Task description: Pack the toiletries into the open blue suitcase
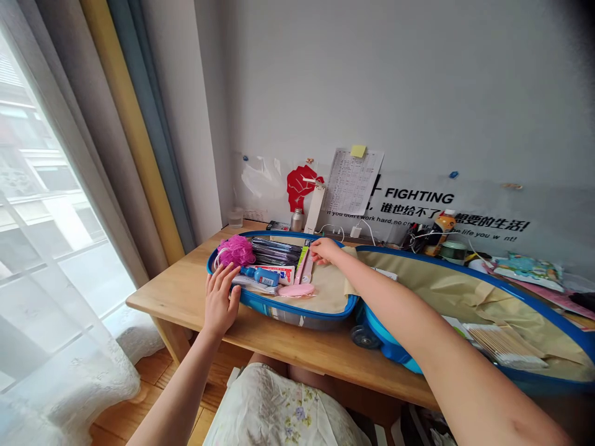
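Observation:
A blue-rimmed suitcase (341, 314) lies unfolded, with beige lining. My left hand (220, 302) rests on the left half's near rim, fingers spread and holding nothing. Fingers pinched, my right hand (326, 250) is at the upper end of a slim pink package (307, 267), beside a green strip-like package (301, 263). Packed to their left are a pink bath puff (237, 250), dark flat packets (276, 253), a red-and-white toothpaste box (287, 274), a blue bottle (261, 276) and a clear packet (253, 284). Nearest me lies a pink oval item (296, 290) in clear wrap.
The suitcase's right half holds a pack of cotton swabs (504, 344). A wheel (365, 337) sticks out over the wooden desk (171, 288). Along the wall stand a metal bottle (297, 220), a white lamp (316, 207), an orange-labelled bottle (441, 232) and a jar (453, 251). Curtains hang at left.

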Demonstrator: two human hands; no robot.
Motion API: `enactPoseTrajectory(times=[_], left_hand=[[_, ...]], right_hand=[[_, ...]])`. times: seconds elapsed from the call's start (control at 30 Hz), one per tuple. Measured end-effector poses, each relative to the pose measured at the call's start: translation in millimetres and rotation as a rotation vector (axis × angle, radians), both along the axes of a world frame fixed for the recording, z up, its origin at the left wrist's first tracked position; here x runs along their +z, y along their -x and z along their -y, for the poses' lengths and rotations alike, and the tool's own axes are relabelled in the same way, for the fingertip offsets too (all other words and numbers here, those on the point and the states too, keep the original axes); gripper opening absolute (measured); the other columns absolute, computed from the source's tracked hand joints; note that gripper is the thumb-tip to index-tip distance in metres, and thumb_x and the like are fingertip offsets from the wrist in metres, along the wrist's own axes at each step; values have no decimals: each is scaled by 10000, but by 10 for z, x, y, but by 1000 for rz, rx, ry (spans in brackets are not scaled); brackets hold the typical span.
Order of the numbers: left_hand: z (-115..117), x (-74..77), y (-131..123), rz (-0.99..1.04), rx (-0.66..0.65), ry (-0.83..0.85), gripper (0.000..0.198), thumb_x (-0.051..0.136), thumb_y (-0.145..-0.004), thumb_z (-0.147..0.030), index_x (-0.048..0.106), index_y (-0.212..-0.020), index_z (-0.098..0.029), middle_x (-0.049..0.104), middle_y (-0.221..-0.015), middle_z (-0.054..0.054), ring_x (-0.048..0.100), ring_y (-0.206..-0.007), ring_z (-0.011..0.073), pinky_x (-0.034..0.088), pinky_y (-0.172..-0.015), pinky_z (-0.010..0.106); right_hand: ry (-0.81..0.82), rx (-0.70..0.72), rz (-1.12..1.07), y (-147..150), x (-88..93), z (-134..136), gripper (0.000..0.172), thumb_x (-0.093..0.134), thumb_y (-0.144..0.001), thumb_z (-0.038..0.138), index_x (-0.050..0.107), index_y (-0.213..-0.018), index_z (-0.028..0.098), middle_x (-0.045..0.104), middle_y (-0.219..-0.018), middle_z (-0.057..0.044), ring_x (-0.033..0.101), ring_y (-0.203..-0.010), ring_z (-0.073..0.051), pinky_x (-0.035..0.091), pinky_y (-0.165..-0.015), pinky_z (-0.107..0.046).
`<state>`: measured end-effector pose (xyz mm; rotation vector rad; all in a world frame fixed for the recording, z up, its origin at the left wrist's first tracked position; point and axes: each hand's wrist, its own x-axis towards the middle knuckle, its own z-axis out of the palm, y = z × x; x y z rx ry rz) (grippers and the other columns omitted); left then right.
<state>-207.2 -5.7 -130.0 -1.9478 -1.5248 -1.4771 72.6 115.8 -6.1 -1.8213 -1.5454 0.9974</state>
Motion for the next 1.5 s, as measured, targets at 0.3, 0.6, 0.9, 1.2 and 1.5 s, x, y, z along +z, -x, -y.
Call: enactPoseTrajectory(times=[0.3, 0.6, 0.9, 1.2, 1.5], left_hand=[[-13, -32, 23, 4, -10, -3, 439, 341, -993, -403, 585, -1299, -204, 577, -1377, 113, 399, -1387, 275, 227, -1186, 499], [5, -3, 17, 16, -21, 7, 433, 344, -992, -398, 586, -1301, -215, 569, -1378, 113, 403, -1380, 281, 218, -1187, 502], [2, -4, 17, 10, -13, 0, 430, 336, -992, -394, 597, -1286, -218, 585, -1356, 108, 416, -1368, 277, 215, -1188, 486], [-6, -7, 23, 10, -11, 14, 430, 347, -985, -389, 596, -1289, -214, 576, -1366, 113, 407, -1375, 284, 211, -1190, 498], [0, 8, 3, 17, -8, 15, 435, 332, -988, -400, 600, -1282, -222, 583, -1361, 106, 418, -1366, 279, 220, -1185, 496]], right_hand=[[-153, 125, -24, -905, 656, 449, 218, 679, -832, 384, 641, -860, 171, 697, -826, -33, 613, -674, -83, 469, -629, -189], [31, 371, 650, -1893, 358, 1263, 185, 625, -721, 364, 670, -787, 197, 713, -837, -57, 620, -777, -186, 445, -716, -275], [165, 363, 786, -2032, 206, 1516, 301, 627, -633, 211, 670, -930, 206, 684, -1059, -88, 635, -994, -246, 452, -842, -296], [163, 342, 730, -2073, 107, 1537, 297, 640, -604, 223, 651, -900, 229, 688, -968, -66, 630, -899, -223, 452, -760, -276], [185, 366, 694, -2105, 74, 1484, 236, 638, -584, 202, 634, -820, 209, 646, -860, -43, 601, -809, -188, 435, -713, -257]])
